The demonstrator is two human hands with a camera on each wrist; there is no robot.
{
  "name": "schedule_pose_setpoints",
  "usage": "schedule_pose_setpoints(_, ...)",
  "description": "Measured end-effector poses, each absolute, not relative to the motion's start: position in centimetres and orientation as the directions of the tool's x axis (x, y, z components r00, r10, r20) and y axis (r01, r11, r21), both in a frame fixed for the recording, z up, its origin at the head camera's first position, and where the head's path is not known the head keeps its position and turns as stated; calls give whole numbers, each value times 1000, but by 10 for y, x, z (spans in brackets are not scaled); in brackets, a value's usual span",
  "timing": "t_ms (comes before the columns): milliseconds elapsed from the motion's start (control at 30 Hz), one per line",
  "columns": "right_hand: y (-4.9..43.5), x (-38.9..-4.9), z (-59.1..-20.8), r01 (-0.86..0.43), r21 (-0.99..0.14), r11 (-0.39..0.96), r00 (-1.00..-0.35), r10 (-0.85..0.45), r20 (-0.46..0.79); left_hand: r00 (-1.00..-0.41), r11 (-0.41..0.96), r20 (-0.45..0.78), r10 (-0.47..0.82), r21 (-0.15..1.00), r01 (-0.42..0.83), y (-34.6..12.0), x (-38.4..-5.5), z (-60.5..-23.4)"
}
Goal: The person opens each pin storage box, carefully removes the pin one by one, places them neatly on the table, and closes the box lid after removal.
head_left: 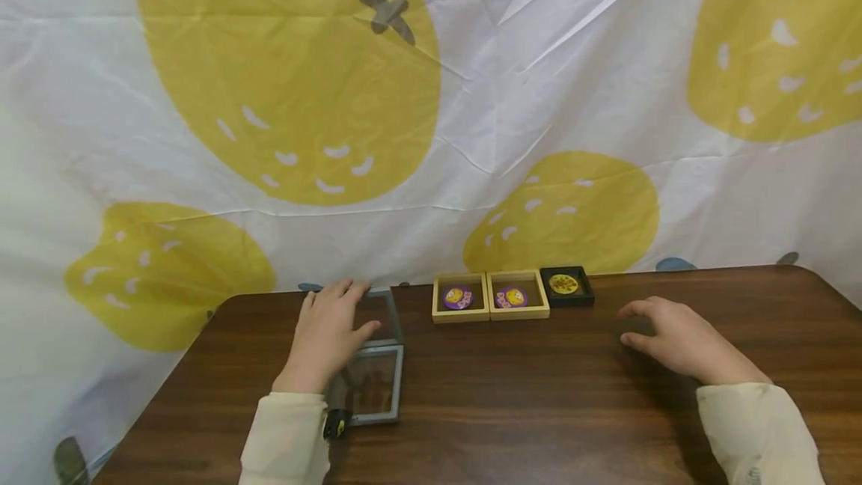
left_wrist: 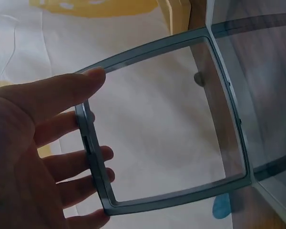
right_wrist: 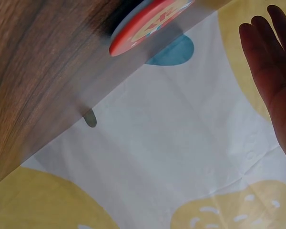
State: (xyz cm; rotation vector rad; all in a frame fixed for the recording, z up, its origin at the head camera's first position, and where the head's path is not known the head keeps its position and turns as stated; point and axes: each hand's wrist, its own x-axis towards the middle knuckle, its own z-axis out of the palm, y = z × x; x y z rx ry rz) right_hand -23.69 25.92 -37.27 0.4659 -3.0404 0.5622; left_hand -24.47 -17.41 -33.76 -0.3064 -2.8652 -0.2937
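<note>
My left hand (head_left: 326, 331) is over the hinged grey display frame (head_left: 397, 388) at the left of the table. In the left wrist view, thumb and fingers grip the outer edge of its raised clear-windowed lid (left_wrist: 155, 46), thumb on one face, fingers on the other. The frame's other half lies on the wood. My right hand (head_left: 680, 339) hovers over the table's right side, holding nothing, its fingers loosely bent. In the right wrist view its fingers (right_wrist: 267, 62) extend at the right edge, and a round red-rimmed piece (right_wrist: 150, 28) appears near the table edge.
Two light wooden frames (head_left: 461, 318) with purple-and-yellow badges stand side by side at the table's back. Against them sits a black frame (head_left: 572, 302) with a yellow round badge. A white cloth (head_left: 552, 96) with yellow fruit prints hangs behind the brown table (head_left: 505, 395).
</note>
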Motion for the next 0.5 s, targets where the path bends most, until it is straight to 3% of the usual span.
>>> schedule_pose_setpoints(167,257,-238,-370,-288,-355,889,-956,-287,56,-921,946,330,208,171,275,-165,-242,-331)
schedule_pose_setpoints(333,257,-238,-370,-288,-353,890,-956,-289,51,-789,896,513,339,80,437,-137,-234,-333)
schedule_pose_setpoints(400,257,-238,-372,-294,-350,889,-954,-294,54,-766,880,503,400,24,474,-122,-230,-338)
schedule_pose_setpoints(500,257,-238,-373,-297,-349,889,-953,-296,56,-815,870,342,468,-20,492,-99,-222,-345)
